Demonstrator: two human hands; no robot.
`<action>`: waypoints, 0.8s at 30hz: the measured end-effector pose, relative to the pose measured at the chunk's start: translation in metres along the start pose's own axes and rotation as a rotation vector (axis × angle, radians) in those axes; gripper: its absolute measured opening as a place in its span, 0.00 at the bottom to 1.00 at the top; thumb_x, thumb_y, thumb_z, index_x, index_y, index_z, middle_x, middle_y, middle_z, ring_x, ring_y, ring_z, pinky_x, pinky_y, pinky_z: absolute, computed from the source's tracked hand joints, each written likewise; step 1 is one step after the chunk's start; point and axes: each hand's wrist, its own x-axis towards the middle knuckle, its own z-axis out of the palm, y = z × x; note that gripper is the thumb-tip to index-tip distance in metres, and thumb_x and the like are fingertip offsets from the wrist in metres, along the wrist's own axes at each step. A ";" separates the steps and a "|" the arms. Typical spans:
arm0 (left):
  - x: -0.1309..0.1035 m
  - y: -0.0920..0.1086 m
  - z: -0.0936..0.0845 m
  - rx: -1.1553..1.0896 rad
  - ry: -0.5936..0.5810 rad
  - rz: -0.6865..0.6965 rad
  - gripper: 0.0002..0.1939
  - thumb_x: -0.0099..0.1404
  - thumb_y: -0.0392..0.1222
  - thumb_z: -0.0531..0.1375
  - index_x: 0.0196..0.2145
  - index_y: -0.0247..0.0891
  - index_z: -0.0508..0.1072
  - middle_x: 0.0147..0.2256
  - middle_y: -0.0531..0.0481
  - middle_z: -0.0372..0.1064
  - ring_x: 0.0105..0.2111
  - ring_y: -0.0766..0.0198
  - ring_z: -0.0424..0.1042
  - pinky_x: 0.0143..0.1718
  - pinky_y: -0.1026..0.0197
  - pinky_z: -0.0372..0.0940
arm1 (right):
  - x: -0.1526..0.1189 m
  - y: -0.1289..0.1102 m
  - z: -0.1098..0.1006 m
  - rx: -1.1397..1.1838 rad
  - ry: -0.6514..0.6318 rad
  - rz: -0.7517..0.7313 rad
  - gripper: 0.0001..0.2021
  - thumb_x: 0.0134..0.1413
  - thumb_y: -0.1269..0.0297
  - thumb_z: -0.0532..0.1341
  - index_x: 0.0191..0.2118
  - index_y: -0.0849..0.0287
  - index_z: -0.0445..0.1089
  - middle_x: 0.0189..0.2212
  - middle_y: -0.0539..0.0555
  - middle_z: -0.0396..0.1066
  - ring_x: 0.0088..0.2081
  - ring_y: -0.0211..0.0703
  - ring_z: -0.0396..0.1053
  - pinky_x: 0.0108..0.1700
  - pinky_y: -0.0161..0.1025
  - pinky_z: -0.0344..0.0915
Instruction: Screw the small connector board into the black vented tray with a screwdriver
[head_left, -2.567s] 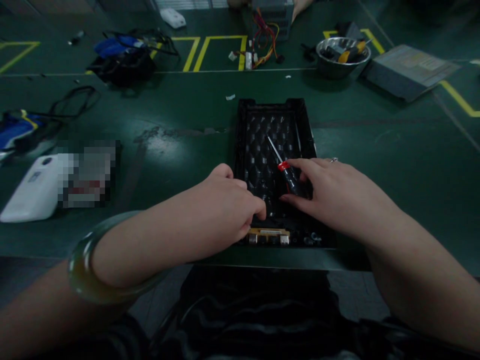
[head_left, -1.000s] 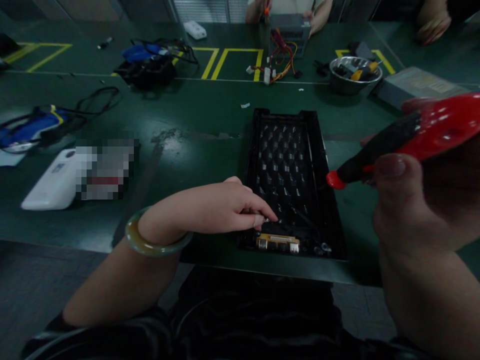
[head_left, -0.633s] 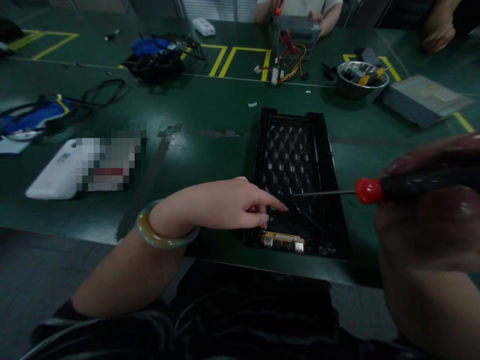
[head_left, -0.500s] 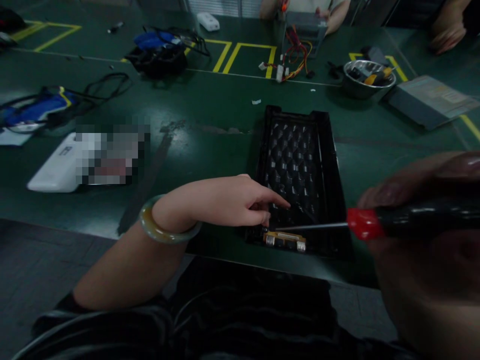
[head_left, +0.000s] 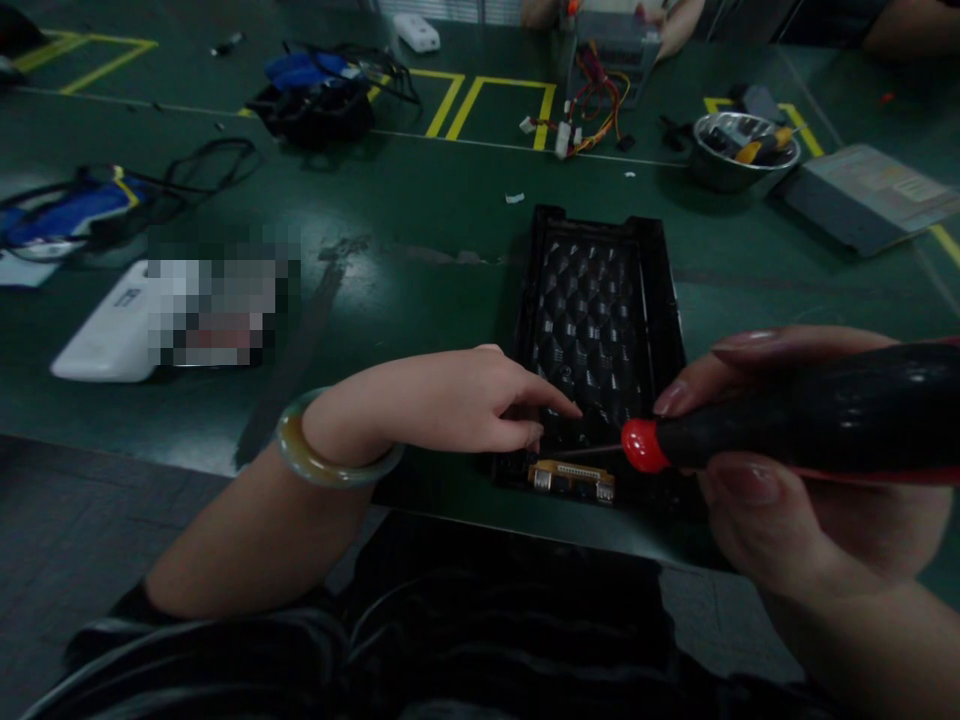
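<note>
A black plastic panel point(head_left: 589, 300) with a quilted pattern lies near the table's front edge. At its near end sits a small orange-brown circuit board point(head_left: 574, 470) with silver ports. My left hand point(head_left: 472, 400) rests over the panel's left edge, index finger stretched out and thumb apart, close to the board's left end. A screwdriver point(head_left: 780, 415) with a black and red handle is gripped in my right hand point(head_left: 795, 510). Its thin shaft points left along the board, and the tip reaches the spot beside my left thumb. What lies under the tip cannot be made out.
A metal bowl point(head_left: 739, 150) of tools and a grey metal box point(head_left: 874, 200) stand at the right. Across the table, a person's hands hold a metal unit point(head_left: 619, 60) with coloured cables. A white device point(head_left: 124, 325) and blue cabled bundles point(head_left: 67, 215) lie left.
My right hand and the screwdriver have moved left, the handle coming nearer to the panel. My left hand has stayed in place. A person's hand at the far right has drawn back.
</note>
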 end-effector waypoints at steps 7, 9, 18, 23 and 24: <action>-0.001 0.000 0.000 0.088 0.027 0.058 0.14 0.67 0.40 0.58 0.47 0.46 0.79 0.43 0.52 0.76 0.43 0.62 0.71 0.49 0.60 0.58 | 0.002 0.003 0.001 0.045 -0.047 -0.045 0.32 0.42 0.78 0.66 0.56 0.52 0.68 0.39 0.51 0.71 0.35 0.41 0.71 0.39 0.39 0.76; -0.003 -0.001 0.001 0.177 0.076 0.056 0.09 0.66 0.43 0.60 0.37 0.45 0.82 0.42 0.50 0.74 0.45 0.58 0.68 0.51 0.57 0.54 | 0.002 0.003 0.000 0.063 -0.031 -0.043 0.32 0.42 0.79 0.67 0.56 0.53 0.69 0.38 0.50 0.71 0.34 0.41 0.71 0.38 0.38 0.75; -0.006 -0.005 -0.004 0.200 0.023 0.083 0.12 0.68 0.45 0.59 0.33 0.46 0.82 0.41 0.50 0.74 0.46 0.59 0.64 0.49 0.55 0.49 | 0.005 0.001 -0.001 0.037 -0.023 -0.009 0.32 0.41 0.76 0.66 0.54 0.44 0.71 0.38 0.49 0.71 0.33 0.44 0.71 0.34 0.41 0.75; -0.008 -0.005 -0.008 0.155 -0.002 0.094 0.10 0.67 0.43 0.60 0.32 0.48 0.82 0.40 0.53 0.75 0.45 0.60 0.65 0.48 0.56 0.49 | 0.002 -0.001 0.000 0.075 -0.033 0.012 0.31 0.40 0.79 0.67 0.52 0.47 0.71 0.39 0.49 0.74 0.35 0.46 0.73 0.37 0.42 0.77; -0.008 -0.005 -0.008 0.155 -0.005 0.092 0.10 0.67 0.43 0.60 0.32 0.48 0.82 0.40 0.53 0.75 0.45 0.60 0.65 0.48 0.56 0.49 | 0.001 -0.001 0.001 0.115 -0.036 0.029 0.30 0.40 0.79 0.67 0.52 0.47 0.71 0.39 0.48 0.75 0.33 0.45 0.74 0.34 0.41 0.77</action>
